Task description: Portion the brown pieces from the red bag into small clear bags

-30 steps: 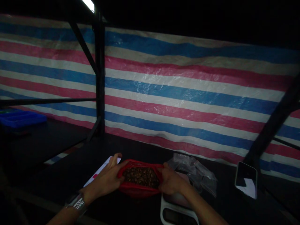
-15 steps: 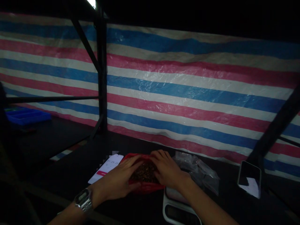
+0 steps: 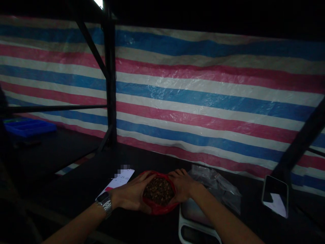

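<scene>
On a dark counter (image 3: pixel 142 162), near the middle of its front part, a red bag (image 3: pixel 162 209) is standing with its mouth open upward; small brown pieces (image 3: pixel 159 191) are filling it to just below the rim; its underside is lost in shadow, so whether it is resting fully on the counter cannot be told. The left hand (image 3: pixel 132 195) is curving round the left side of the bag, holding it, with fingers over the far rim and the thumb towards the near side; a metal watch (image 3: pixel 104 203) is circling that wrist. The right hand (image 3: pixel 181 185) is holding the opposite side, its fingers spreading along the far right rim.

Just right of the bag, a white scale (image 3: pixel 180 225) is lying partly under the right forearm; beyond it, a clear crumpled wrapper (image 3: pixel 223 188) is spreading out; farther right, a phone (image 3: pixel 275 196) is leaning near a slanting post, its dark screen reflecting a pale patch. Left of the bag, a white panel (image 3: pixel 122 181) is showing blurred digits, partly behind the left hand. Far left, a blue tray (image 3: pixel 30 128) is sitting on another dark surface; behind everything, a sheet (image 3: pixel 215 101) striped red, white and blue is hanging.
</scene>
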Demonstrator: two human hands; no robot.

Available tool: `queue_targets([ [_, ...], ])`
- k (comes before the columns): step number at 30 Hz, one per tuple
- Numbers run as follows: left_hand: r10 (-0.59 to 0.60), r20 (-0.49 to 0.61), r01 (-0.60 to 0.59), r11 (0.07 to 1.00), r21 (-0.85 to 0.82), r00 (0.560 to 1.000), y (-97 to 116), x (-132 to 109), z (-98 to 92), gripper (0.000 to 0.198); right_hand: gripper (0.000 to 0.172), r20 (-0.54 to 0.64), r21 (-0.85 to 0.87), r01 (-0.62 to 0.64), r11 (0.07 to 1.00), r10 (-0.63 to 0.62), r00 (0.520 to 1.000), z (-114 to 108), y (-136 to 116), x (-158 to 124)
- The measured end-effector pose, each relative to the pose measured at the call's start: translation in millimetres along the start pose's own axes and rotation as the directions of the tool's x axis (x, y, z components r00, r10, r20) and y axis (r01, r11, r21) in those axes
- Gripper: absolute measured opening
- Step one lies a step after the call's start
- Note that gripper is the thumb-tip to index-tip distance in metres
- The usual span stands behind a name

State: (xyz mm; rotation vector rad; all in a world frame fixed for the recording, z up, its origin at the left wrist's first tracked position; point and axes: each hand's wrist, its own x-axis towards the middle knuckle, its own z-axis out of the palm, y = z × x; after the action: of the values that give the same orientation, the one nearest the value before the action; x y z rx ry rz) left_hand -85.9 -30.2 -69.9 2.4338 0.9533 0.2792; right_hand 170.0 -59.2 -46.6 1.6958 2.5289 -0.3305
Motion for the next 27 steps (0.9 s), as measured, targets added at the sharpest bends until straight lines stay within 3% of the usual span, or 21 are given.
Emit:
queue_targets([
  [7,-0.006,-0.044,0.002,0.997,-0.081,0.999,4.5,-11.3,5.8,0.123,0.105,-0.035,0.087,0.009,0.996,-0.006,0.999,-1.7,0.4,-7.6],
  [10,0.035,-0.095,-0.047,0.991,-0.127,0.995,8.9,-13.5,1.4,0.112,0.088,-0.121,0.150,0.023,0.988,-0.004,0.993,-9.2,-1.3,-16.0],
  [13,0.087,-0.180,-0.115,0.982,-0.149,0.980,20.3,-17.0,-1.9,0.087,0.065,-0.248,0.209,0.032,0.977,0.022,0.969,-17.9,-1.2,-27.7],
  [17,0.109,-0.295,-0.154,0.979,-0.134,0.949,41.2,-24.4,4.0,0.058,0.043,-0.440,0.268,-0.020,0.963,0.141,0.887,-25.8,17.6,-54.4],
  [21,0.148,-0.398,-0.175,0.984,-0.033,0.905,50.5,-31.4,24.3,0.046,0.040,-0.566,0.334,-0.188,0.924,0.356,0.744,-26.3,65.2,-102.6],
  [24,0.257,-0.510,-0.204,0.966,0.158,0.821,46.9,-35.9,48.9,0.045,0.041,-0.583,0.366,-0.321,0.874,0.484,0.653,-18.3,100.2,-146.0],
  [26,0.352,-0.584,-0.222,0.933,0.284,0.731,43.0,-40.5,67.4,0.044,0.037,-0.576,0.366,-0.371,0.853,0.521,0.630,-7.6,113.6,-170.3],
  [27,0.389,-0.585,-0.228,0.916,0.331,0.712,41.2,-43.7,76.2,0.047,0.035,-0.571,0.361,-0.387,0.849,0.529,0.628,-0.9,117.0,-179.7],
])
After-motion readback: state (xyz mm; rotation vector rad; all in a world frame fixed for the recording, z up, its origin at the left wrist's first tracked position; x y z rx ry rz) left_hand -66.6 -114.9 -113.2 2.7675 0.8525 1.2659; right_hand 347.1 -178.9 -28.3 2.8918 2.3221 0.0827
